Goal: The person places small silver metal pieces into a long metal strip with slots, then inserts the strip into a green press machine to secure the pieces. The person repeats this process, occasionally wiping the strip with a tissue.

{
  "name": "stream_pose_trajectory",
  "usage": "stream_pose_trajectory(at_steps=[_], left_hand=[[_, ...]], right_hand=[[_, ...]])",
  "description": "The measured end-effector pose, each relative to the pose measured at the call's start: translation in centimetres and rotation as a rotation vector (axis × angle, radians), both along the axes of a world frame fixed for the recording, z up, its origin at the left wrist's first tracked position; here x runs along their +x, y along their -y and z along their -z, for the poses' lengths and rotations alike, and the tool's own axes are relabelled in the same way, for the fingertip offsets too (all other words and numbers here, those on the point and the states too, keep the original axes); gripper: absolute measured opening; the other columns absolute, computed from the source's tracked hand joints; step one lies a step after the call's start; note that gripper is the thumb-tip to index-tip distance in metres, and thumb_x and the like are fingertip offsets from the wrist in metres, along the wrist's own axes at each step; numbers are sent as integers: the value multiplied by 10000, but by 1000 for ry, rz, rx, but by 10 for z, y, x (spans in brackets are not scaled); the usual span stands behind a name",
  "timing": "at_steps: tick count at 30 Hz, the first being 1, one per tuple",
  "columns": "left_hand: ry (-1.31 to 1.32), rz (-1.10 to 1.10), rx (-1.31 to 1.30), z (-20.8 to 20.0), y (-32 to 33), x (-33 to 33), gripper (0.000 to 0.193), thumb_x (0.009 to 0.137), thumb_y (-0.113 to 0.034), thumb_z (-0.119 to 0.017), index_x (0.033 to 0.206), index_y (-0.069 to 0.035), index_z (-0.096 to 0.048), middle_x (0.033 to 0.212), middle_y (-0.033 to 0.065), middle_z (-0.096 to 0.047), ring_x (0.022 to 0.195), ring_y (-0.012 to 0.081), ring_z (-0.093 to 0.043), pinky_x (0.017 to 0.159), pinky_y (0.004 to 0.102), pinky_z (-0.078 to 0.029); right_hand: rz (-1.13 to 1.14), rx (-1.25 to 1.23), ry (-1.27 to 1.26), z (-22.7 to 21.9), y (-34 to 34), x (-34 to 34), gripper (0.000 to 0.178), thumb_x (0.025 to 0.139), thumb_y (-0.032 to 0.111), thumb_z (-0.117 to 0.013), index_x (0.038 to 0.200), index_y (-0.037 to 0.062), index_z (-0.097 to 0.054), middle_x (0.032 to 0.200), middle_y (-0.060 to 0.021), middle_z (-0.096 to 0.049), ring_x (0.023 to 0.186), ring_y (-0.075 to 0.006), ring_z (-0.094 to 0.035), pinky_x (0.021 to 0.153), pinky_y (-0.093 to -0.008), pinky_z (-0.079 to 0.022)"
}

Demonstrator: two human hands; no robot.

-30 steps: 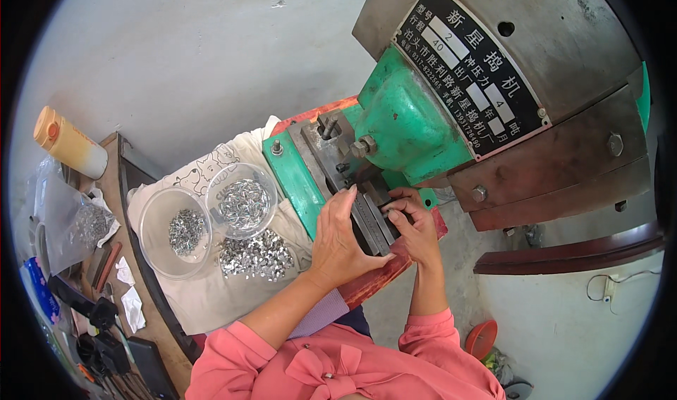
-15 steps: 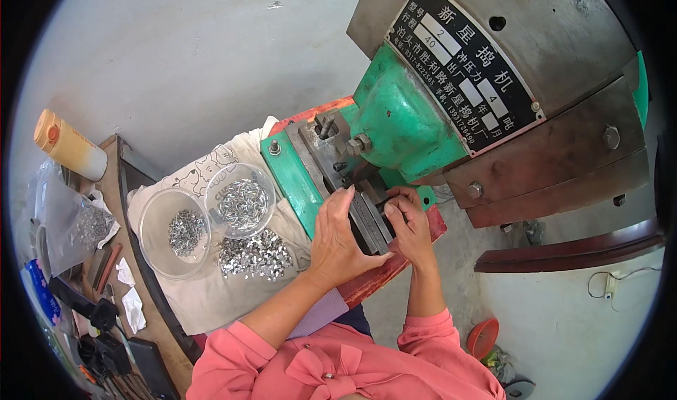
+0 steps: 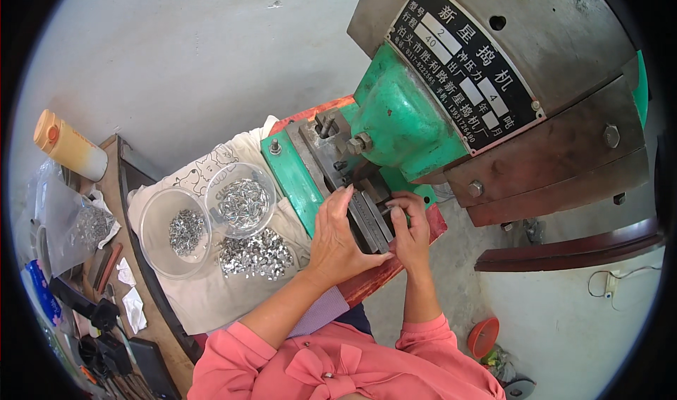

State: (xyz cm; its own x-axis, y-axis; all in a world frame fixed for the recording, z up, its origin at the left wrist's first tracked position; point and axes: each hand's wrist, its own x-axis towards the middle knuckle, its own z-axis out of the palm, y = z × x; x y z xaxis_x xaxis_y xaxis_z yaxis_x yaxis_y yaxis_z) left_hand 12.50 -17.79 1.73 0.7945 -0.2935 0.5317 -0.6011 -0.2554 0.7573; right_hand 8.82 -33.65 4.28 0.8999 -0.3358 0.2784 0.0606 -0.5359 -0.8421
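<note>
Steel block (image 3: 371, 222) before press head (image 3: 405, 118).
My left hand (image 3: 337, 234) spreads against it; grip of right hand (image 3: 412, 232) unclear. Likely heavy, rigid: grasp ends.

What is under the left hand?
A dark metal block shows in the crook of the left hand; whatever lies directly under the palm is covered.

Evenly lit, soft, fairly bright; shade is cast under the green press head (image 3: 412, 121) near the steel block (image 3: 371, 222), and small glints are thrown off the metal pieces (image 3: 255, 254). Straight edges are bent toward the rim, corners blacked out by fisheye.
</note>
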Motion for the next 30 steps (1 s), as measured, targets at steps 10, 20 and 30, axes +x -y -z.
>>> stream_pose_trajectory(at_steps=[10, 20, 30], left_hand=[[16, 39, -37, 7, -2, 1, 1304, 490, -271, -969, 1520, -32, -206, 1437, 240, -403, 1320, 457, -419, 1109, 525, -339], [-93, 164, 4, 1, -19, 8, 1331, 490, -190, -962, 1555, -43, -177, 1506, 202, -375, 1361, 419, -394, 1115, 501, -328], [-33, 86, 40, -2, -11, 4, 1418, 430, -331, -994, 1558, -64, -177, 1430, 203, -416, 1324, 411, -421, 1082, 511, -335]], right_hand=[[82, 33, -32, 3, -28, -63, 343, 795, 62, -822, 1061, -6, -617, 1030, -100, -621, 908, -170, -633, 796, -284, -508], [165, -354, 106, 6, -38, -69, 300, 779, 77, -855, 999, -16, -674, 832, -127, -717, 733, -206, -718, 675, -282, -553], [196, 259, -62, -13, -3, -22, 155, 958, 127, -691, 986, -25, -696, 855, -52, -710, 701, -99, -648, 640, -244, -525]])
